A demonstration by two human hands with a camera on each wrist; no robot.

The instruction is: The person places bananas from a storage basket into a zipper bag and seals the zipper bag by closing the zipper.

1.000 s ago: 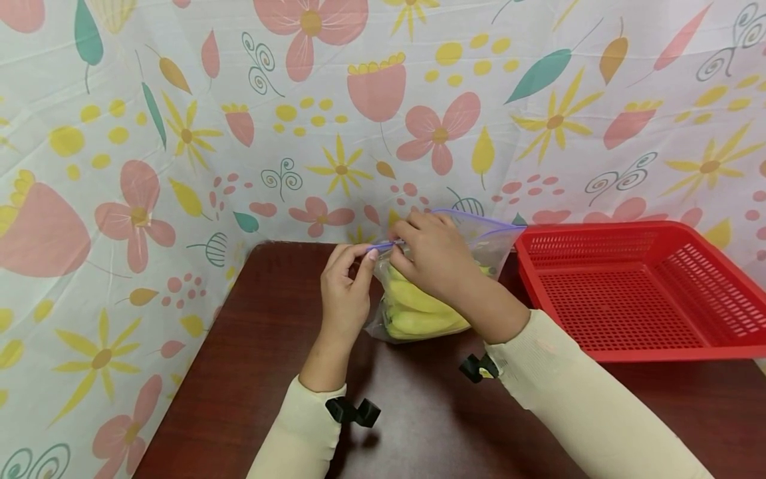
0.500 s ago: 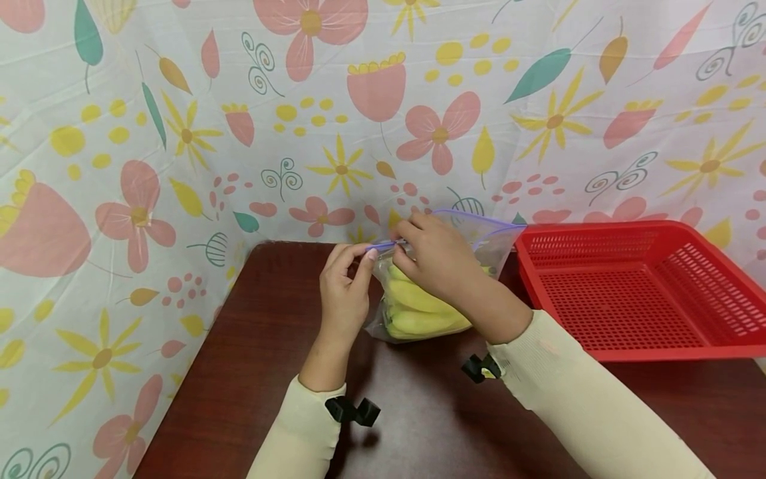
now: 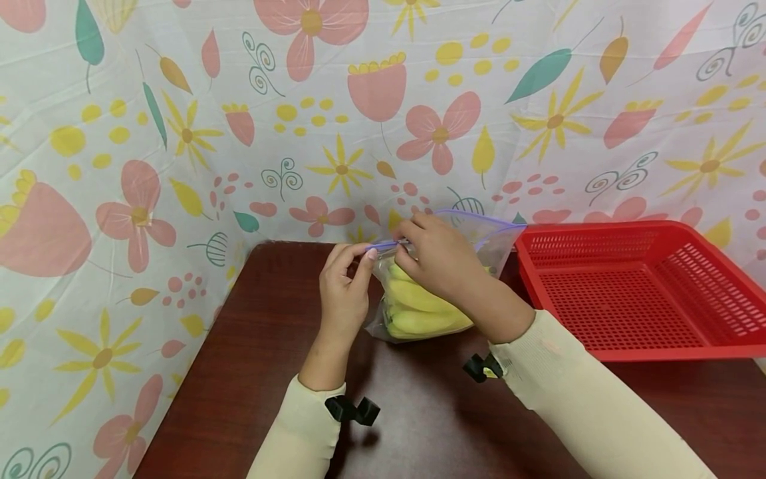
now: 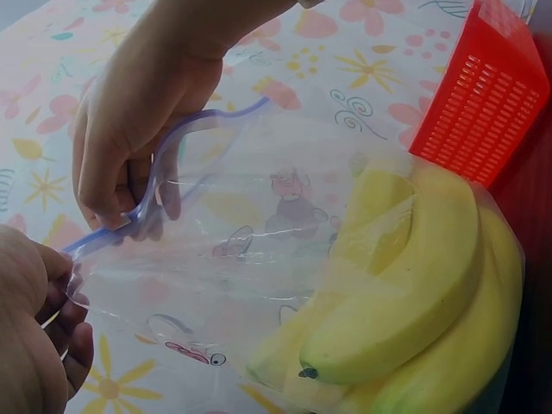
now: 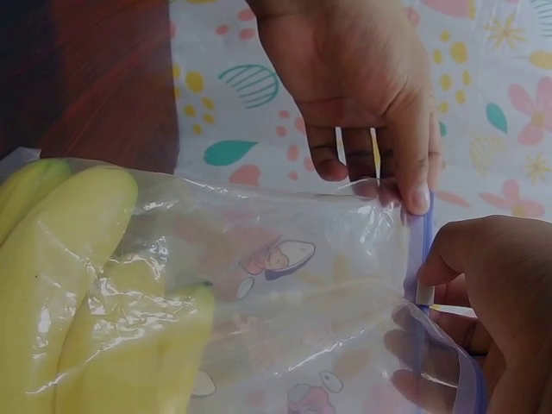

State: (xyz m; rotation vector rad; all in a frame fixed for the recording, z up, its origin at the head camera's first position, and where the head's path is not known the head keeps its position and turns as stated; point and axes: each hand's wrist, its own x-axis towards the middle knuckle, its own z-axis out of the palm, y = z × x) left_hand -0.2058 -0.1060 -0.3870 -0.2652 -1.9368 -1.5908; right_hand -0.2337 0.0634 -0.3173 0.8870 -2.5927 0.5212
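A clear zip bag [image 3: 499, 251] with a purple zip strip [image 3: 383, 246] stands on the dark table, holding several yellow bananas [image 3: 421, 311]. My left hand [image 3: 344, 293] pinches the strip's left end between thumb and fingers. Right beside it, my right hand [image 3: 439, 256] pinches the strip; a small white piece [image 5: 424, 293] shows at its fingertips in the right wrist view. To the left of the right hand the strip runs straight, and to its right the bag's mouth gapes. Cartoon prints [image 4: 293, 203] mark the bag's clear side.
A red plastic basket [image 3: 646, 306] with slotted walls sits to the right of the bag. The brown table [image 3: 269, 346] meets a flower-printed cloth [image 3: 359, 133] at the back and left. Black camera mounts [image 3: 353, 411] are worn at both wrists.
My right hand has shifted slightly to the right along the purple strip. The left hand and the bananas have stayed nearly in place.
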